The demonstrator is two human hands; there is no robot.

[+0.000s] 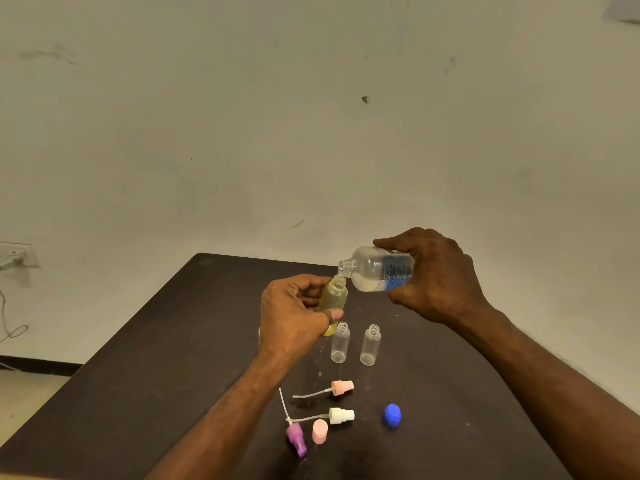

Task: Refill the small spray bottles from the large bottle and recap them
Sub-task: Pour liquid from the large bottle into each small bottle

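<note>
We hold a small yellowish spray bottle in our left hand, fingers wrapped around its body, raised above the dark table with its open neck upward. Touching that neck from the upper right is the mouth of the large bottle, tipped nearly on its side and clasped around its labelled body by the fingers of our right hand. Just below the yellowish bottle, two clear small bottles stand upright and uncapped on the table, side by side. Nearer to us than these lie a pink sprayer head, a white sprayer head, a purple sprayer head and a pink cap. A blue cap lies to their right.
</note>
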